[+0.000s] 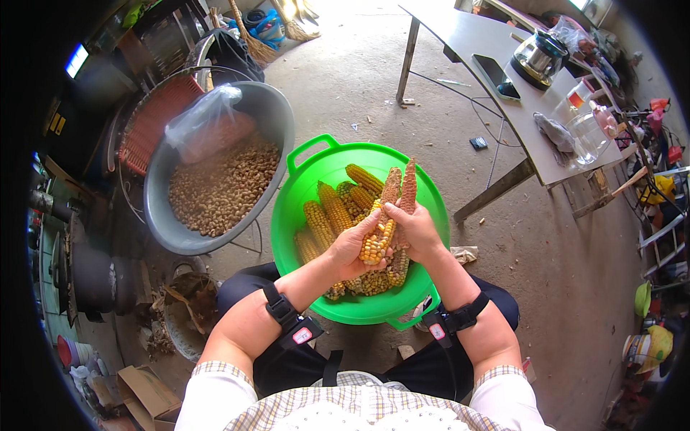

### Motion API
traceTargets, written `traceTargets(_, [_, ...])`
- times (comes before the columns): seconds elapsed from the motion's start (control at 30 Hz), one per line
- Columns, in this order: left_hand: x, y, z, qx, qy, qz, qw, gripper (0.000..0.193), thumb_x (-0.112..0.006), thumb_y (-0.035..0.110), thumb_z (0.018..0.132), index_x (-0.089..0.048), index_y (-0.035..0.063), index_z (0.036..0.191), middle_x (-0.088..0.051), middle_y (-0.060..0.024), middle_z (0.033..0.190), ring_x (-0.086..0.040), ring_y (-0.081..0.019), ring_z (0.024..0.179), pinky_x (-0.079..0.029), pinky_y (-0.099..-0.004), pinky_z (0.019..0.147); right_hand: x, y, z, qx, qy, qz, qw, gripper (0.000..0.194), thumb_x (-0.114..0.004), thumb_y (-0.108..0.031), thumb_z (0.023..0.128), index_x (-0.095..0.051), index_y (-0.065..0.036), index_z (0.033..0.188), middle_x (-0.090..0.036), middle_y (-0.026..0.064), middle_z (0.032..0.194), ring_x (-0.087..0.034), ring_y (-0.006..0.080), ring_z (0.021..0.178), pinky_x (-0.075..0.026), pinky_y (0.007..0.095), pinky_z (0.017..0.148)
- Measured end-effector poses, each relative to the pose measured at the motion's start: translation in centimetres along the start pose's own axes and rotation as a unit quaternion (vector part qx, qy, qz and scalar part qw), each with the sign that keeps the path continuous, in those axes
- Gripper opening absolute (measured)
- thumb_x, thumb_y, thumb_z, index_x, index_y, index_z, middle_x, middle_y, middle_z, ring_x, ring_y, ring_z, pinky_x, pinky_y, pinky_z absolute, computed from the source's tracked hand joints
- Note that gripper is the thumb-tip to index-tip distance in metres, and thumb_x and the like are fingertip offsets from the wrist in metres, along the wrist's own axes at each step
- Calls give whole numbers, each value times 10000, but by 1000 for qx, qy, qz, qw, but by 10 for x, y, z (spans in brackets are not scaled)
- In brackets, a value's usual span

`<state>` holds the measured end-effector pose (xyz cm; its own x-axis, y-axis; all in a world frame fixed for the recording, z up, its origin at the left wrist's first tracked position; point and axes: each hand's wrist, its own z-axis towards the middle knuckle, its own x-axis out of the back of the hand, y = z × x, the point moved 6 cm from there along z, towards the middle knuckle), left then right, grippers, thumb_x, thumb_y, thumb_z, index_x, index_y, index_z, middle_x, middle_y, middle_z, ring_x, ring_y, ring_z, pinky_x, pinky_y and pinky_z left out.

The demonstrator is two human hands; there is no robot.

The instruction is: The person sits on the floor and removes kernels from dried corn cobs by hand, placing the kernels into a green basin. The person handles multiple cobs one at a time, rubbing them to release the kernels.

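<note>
My left hand grips a partly shelled corn cob. Yellow kernels cover its lower part, while its upper end is stripped and reddish. In my right hand is a bare corn cob, pointing away from me, and the thumb presses near the kernels of the other cob. Both hands are over a bright green plastic basin between my knees. Inside it lie several ears of yellow corn and loose kernels, partly hidden by my hands.
To the left, a grey basin contains peanut-like pieces and a clear plastic bag. A table at right bears a phone, glass kettle and jug. A cardboard box is at lower left.
</note>
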<state>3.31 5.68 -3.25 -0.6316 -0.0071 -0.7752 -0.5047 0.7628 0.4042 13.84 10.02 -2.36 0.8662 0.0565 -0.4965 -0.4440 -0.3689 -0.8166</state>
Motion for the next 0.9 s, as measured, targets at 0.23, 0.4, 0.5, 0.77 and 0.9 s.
traceTargets(0.23, [4, -4, 0, 13, 35, 63, 997, 441, -520, 546, 866, -540, 142, 1044, -604, -6, 849, -611, -149, 672, -505, -289, 521, -1, 3, -1, -7, 5, -41, 999, 221, -588, -124, 886, -514, -13, 1062, -600, 64, 925, -615, 153, 796, -527, 300, 668])
traceTargets(0.4, [3, -1, -2, 7, 37, 40, 998, 551, -358, 644, 878, -528, 155, 1066, -603, -2, 870, -605, -149, 738, -506, -308, 570, -3, 0, 0, 12, 19, -52, 998, 248, -607, -150, 882, -521, -20, 1075, -605, 52, 934, -606, 134, 814, -520, 287, 682])
traceTargets(0.5, [6, 8, -3, -20, 73, 56, 996, 586, -272, 659, 892, -510, 165, 1099, -598, -6, 913, -595, -147, 788, -502, -328, 613, -6, -8, -1, 55, 27, -128, 990, 302, -644, -192, 864, -521, -16, 1076, -605, 44, 932, -597, 121, 807, -508, 273, 687])
traceTargets(0.77, [14, 6, -5, -31, 180, 139, 973, 432, -274, 539, 958, -491, 205, 1124, -576, 16, 940, -552, -130, 846, -481, -396, 717, -18, -2, -5, 118, -37, -289, 949, 426, -720, -196, 795, -518, 21, 1101, -632, 81, 980, -595, 140, 894, -488, 287, 795])
traceTargets(0.9, [14, 7, -6, -32, 164, 154, 974, 411, -285, 524, 962, -489, 206, 1124, -573, 22, 934, -556, -120, 830, -487, -384, 701, -14, -1, -4, 102, -29, -224, 969, 368, -680, -159, 824, -520, 23, 1100, -632, 75, 985, -596, 137, 899, -489, 288, 794])
